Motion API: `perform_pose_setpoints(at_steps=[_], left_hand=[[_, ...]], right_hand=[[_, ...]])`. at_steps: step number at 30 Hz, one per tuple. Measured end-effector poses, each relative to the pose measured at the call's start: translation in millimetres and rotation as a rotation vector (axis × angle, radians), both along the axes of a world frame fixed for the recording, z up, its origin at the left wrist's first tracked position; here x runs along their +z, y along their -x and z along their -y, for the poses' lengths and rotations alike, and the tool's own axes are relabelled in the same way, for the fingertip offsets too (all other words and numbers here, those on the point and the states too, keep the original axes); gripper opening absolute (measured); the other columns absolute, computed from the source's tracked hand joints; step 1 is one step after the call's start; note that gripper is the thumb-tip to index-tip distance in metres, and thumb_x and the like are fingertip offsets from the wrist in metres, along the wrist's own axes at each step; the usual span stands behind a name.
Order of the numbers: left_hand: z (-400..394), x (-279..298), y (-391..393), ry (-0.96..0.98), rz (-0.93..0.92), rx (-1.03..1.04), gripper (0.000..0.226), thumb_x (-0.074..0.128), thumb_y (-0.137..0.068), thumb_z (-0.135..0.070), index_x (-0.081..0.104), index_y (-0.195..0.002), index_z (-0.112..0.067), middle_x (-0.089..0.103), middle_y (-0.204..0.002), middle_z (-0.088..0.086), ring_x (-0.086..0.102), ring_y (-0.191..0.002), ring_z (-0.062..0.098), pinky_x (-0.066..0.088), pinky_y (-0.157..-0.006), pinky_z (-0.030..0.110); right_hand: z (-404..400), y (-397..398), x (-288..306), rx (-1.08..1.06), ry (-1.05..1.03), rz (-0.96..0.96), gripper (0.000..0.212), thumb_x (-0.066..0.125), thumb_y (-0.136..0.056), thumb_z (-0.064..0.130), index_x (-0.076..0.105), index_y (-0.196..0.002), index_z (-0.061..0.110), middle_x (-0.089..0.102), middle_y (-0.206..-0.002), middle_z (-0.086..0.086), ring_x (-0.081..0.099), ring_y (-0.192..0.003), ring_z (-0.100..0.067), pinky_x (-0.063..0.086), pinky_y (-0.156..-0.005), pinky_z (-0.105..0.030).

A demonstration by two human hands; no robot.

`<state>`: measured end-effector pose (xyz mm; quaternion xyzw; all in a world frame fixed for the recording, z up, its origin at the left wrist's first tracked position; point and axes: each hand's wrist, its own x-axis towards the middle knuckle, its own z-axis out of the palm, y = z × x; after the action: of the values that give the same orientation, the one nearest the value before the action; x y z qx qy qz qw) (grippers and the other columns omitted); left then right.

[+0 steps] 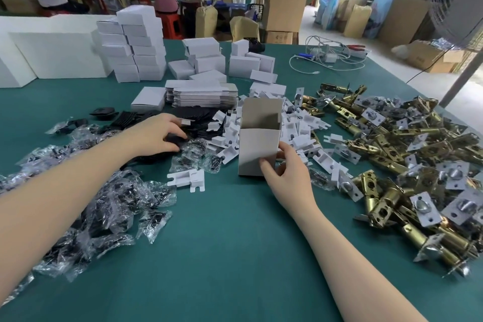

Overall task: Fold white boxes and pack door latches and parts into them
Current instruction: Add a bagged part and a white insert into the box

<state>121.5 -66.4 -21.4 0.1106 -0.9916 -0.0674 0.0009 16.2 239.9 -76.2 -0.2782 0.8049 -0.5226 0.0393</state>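
Two hands busy around the open white box (257,149).
Right hand (287,172) grips its lower corner; left hand (159,133), left of it, pinches some black part (175,138), hard to identify.

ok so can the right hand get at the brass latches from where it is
Probably yes. The right hand holds the open white box, and the brass latches lie heaped just to its right on the green table with nothing between, but it would have to let go of the box first.

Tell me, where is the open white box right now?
The open white box stands upright mid-table, gripped low down by the right hand, with white card inserts behind it and the brass latches off to its right.
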Motion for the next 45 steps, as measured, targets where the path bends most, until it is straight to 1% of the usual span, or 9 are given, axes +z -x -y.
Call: perform_pose_setpoints(at_steps=[6, 10, 14, 17, 24, 30, 35, 38, 45], left_hand=[[-3, 13, -4, 0.228, -0.071, 0.129, 0.030, 0.043, -0.103, -0.035, 0.063, -0.116, -0.016, 0.068, -0.113, 0.009, 0.062, -0.101, 0.029, 0.050, -0.083, 0.040], [-23, 32, 0, -0.240, -0.534, 0.275, 0.020, 0.050, -0.101, -0.028, 0.065, -0.114, -0.024, 0.068, -0.101, -0.008, 0.061, -0.093, 0.016, 0.043, -0.083, 0.028], [-75, 68, 18, -0.742, -0.586, 0.115, 0.016, 0.052, -0.101, -0.019, 0.062, -0.098, -0.032, 0.072, -0.099, -0.004, 0.071, -0.083, 0.008, 0.057, -0.081, 0.027], [-111, 85, 27, -0.548, -0.548, -0.097, 0.017, 0.055, -0.099, -0.018, 0.064, -0.097, -0.032, 0.069, -0.093, -0.015, 0.063, -0.071, -0.006, 0.049, -0.070, 0.011], [-149, 87, 53, 0.035, -0.334, -0.283, 0.022, 0.056, -0.098, -0.024, 0.071, -0.113, -0.019, 0.069, -0.101, -0.003, 0.053, -0.086, 0.012, 0.039, -0.074, 0.030], [-141, 88, 69, -0.070, -0.291, -0.210, 0.022, 0.058, -0.098, -0.022, 0.071, -0.114, -0.015, 0.071, -0.104, -0.001, 0.060, -0.093, 0.014, 0.044, -0.079, 0.028], [-131, 96, 76, -0.163, -0.123, -0.231, 0.020, 0.062, -0.095, -0.024, 0.073, -0.112, -0.023, 0.065, -0.089, -0.018, 0.057, -0.078, -0.012, 0.040, -0.070, 0.003], [-136, 93, 78, -0.060, -0.053, -0.262, 0.021, 0.059, -0.096, -0.024, 0.072, -0.112, -0.026, 0.070, -0.101, -0.010, 0.061, -0.091, 0.005, 0.048, -0.082, 0.022], [-145, 89, 75, 0.018, 0.054, -0.217, 0.031, 0.038, -0.103, -0.026, 0.063, -0.121, -0.030, 0.059, -0.095, -0.019, 0.045, -0.095, 0.008, 0.033, -0.092, 0.027]], right_hand=[[0, 1, 0, -0.001, -0.005, 0.000, 0.035, 0.062, -0.090, 0.036, 0.042, -0.116, 0.049, 0.058, -0.103, 0.023, 0.052, -0.068, 0.003, 0.038, -0.061, -0.019], [0, 1, 0, -0.003, -0.002, -0.010, 0.034, 0.061, -0.089, 0.036, 0.043, -0.116, 0.048, 0.058, -0.101, 0.023, 0.052, -0.067, 0.002, 0.037, -0.058, -0.017], [0, 1, -1, -0.013, -0.009, -0.016, 0.036, 0.062, -0.090, 0.033, 0.048, -0.122, 0.041, 0.058, -0.101, 0.021, 0.052, -0.067, 0.002, 0.035, -0.056, -0.012], [-1, 0, -1, -0.011, -0.004, -0.027, 0.038, 0.063, -0.090, 0.031, 0.050, -0.125, 0.036, 0.059, -0.102, 0.019, 0.052, -0.065, 0.002, 0.035, -0.055, -0.011], [-3, -2, 0, 0.000, 0.016, -0.029, 0.035, 0.063, -0.090, 0.031, 0.051, -0.122, 0.041, 0.060, -0.101, 0.020, 0.054, -0.067, 0.001, 0.039, -0.056, -0.009], [0, 3, -1, -0.011, 0.040, 0.029, 0.038, 0.053, -0.098, 0.033, 0.051, -0.134, 0.040, 0.063, -0.107, 0.015, 0.060, -0.088, -0.002, 0.047, -0.075, -0.023], [-1, 3, -2, 0.001, 0.062, 0.025, 0.035, 0.053, -0.098, 0.028, 0.052, -0.131, 0.040, 0.063, -0.105, 0.018, 0.059, -0.084, -0.001, 0.045, -0.071, -0.018], [-1, 4, -2, -0.007, 0.058, 0.033, 0.034, 0.054, -0.097, 0.030, 0.052, -0.129, 0.043, 0.062, -0.103, 0.021, 0.058, -0.081, 0.001, 0.042, -0.067, -0.015], [-1, 3, -1, -0.001, 0.063, 0.039, 0.035, 0.054, -0.098, 0.030, 0.051, -0.130, 0.043, 0.061, -0.104, 0.022, 0.057, -0.081, 0.004, 0.040, -0.065, -0.011]])
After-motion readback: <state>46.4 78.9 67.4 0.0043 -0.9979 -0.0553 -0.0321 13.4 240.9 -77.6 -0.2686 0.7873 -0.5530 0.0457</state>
